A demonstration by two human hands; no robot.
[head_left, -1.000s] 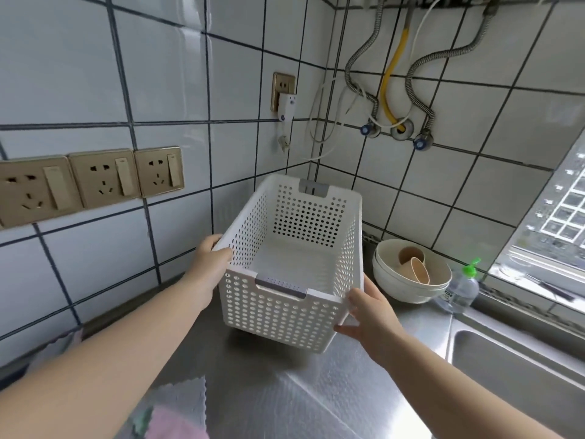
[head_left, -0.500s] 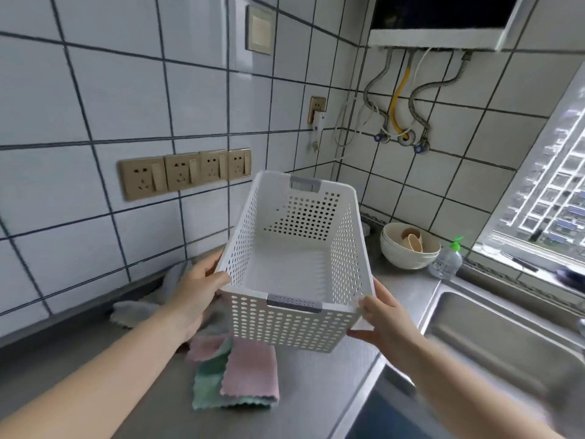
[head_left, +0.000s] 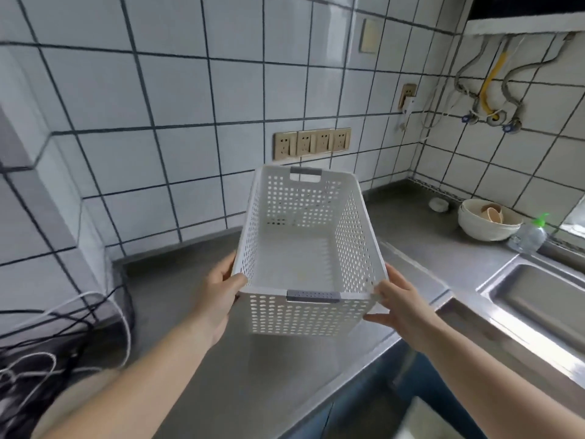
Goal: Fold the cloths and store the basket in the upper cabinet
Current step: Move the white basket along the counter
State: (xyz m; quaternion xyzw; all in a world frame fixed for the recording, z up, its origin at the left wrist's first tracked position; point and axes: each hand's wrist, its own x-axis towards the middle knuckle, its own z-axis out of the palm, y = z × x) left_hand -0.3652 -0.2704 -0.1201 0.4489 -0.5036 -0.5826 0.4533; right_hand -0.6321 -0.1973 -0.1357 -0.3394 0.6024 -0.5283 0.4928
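Note:
An empty white perforated basket point(head_left: 300, 267) with grey handle grips hangs in the air above the steel counter point(head_left: 221, 369), its open top tilted toward me. My left hand point(head_left: 218, 296) grips its near left corner, thumb over the rim. My right hand point(head_left: 395, 299) grips the near right corner, fingers under the side wall. No cloths are in view.
A tiled wall with a row of sockets point(head_left: 311, 143) stands behind the basket. Stacked cream bowls point(head_left: 487, 223) and a green-capped bottle point(head_left: 528, 236) sit at the right by the sink point(head_left: 538, 296). Tangled cables point(head_left: 47, 337) lie at the left.
Both hands lifted the basket off the counter and carried it left and toward me. The view swung left, and the pink and green cloths dropped out of sight.

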